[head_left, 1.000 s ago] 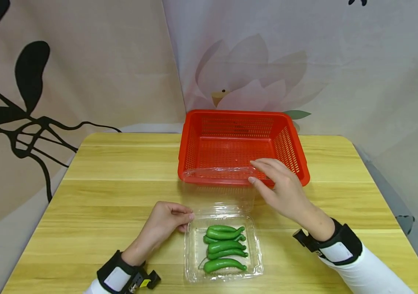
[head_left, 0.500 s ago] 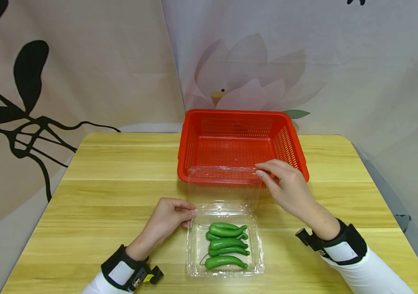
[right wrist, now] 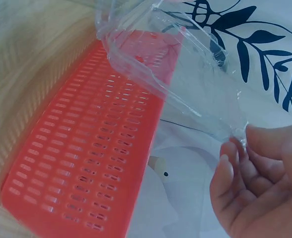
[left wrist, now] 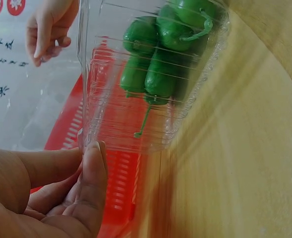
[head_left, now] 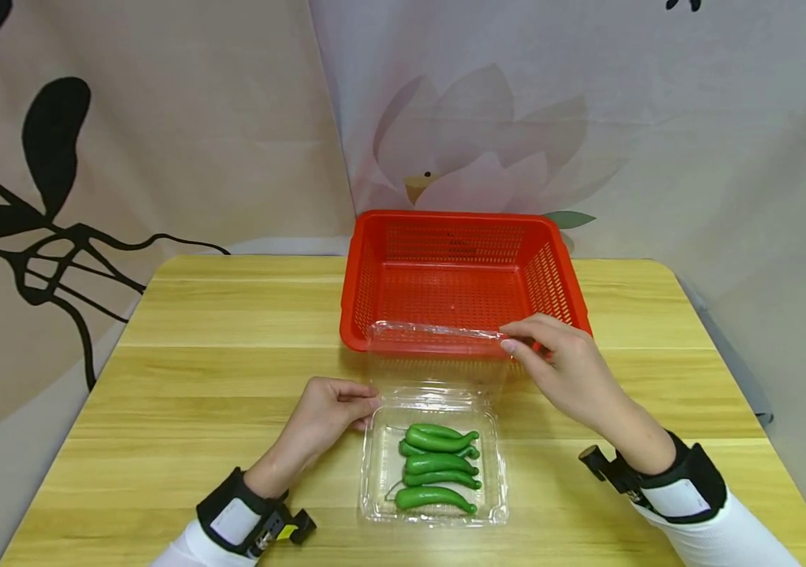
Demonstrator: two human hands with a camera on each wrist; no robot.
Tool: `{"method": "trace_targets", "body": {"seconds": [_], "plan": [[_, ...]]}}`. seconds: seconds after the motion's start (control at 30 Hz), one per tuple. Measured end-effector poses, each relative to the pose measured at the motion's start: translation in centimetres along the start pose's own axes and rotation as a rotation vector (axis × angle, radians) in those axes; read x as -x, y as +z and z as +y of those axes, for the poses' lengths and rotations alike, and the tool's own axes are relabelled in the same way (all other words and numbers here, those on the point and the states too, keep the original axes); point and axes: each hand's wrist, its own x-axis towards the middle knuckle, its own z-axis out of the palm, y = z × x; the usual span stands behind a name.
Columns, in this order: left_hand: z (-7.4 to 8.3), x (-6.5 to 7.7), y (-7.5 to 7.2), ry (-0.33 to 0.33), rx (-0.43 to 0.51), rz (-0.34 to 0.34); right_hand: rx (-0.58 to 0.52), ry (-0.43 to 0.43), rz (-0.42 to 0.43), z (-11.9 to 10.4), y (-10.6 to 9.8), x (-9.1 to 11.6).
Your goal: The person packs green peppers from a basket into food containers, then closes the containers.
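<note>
A clear plastic clamshell box [head_left: 491,472] lies on the table with its hinged lid [head_left: 438,366] raised toward the back. Several green peppers [head_left: 438,465] rest in its base, stacked in a column. My left hand [head_left: 328,417] pinches the rim at the back left corner of the base, thumb against fingers, as the left wrist view shows beside the peppers [left wrist: 161,74]. With thumb and fingertips my right hand [head_left: 562,366] pinches the right end of the lid's free edge. The right wrist view shows that pinch on the lid [right wrist: 185,79] close up.
Directly behind the box stands a red plastic basket [head_left: 459,283] with slotted walls; the lid overlaps its front side in the head view. A wooden table [head_left: 232,378] carries everything. Patterned cloth [head_left: 232,126] hangs behind it.
My right hand has closed its fingertips on the lid's edge and shifted slightly right and toward me. The box has slid a little away from me, with my left hand still on its rim.
</note>
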Motion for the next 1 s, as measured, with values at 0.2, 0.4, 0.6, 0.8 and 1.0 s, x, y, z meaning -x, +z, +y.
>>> {"method": "trace_targets", "body": {"seconds": [0.2, 0.4, 0.6, 0.8, 1.0], "plan": [[-0.1, 0.0, 0.1, -0.002, 0.013, 0.000, -0.030, -0.038, -0.004, -0.1, -0.6, 1.1], [-0.2, -0.2, 0.2, 0.009, 0.028, -0.014, -0.063, -0.148, 0.012, -0.5, -1.1, 2.5], [-0.4, -0.3, 0.3, 0.003, 0.047, -0.026, -0.058, -0.236, 0.010, -0.9, -1.3, 3.8], [-0.4, -0.2, 0.3, -0.002, 0.058, -0.026, -0.054, -0.260, -0.011, -1.2, -1.4, 4.8], [-0.4, 0.0, 0.5, -0.021, 0.041, 0.008, -0.052, -0.317, -0.003, -1.4, -1.2, 5.7]]}}
